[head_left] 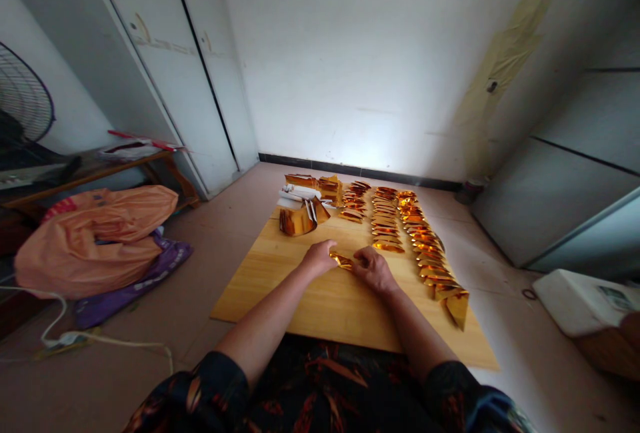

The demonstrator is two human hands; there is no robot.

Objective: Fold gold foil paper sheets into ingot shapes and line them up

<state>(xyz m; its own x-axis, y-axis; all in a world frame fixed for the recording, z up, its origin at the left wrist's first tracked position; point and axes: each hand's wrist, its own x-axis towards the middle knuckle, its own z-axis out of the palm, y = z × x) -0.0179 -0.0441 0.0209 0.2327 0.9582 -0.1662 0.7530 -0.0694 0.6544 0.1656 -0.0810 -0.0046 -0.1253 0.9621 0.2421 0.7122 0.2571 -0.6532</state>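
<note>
Between my two hands, just above the wooden board, is a small piece of shiny gold foil paper (342, 260), folded narrow. My left hand (320, 258) pinches its left end. At its right end the fingers of my right hand (374, 269) are curled and closed on it. Beyond my left hand a curved stack of gold foil sheets (298, 220) stands on the board. Folded gold foil pieces lie in rows at the right: a short row (354, 202), a middle row (385, 220) and a long row (430, 253) running toward me.
The wooden board (280, 290) lies low in front of me. White paper bundles (300, 193) sit at its far left. On the floor at left are an orange bag (100, 240), a purple bag (135, 280) and a white cable (135, 344). A white box (585, 300) stands at right.
</note>
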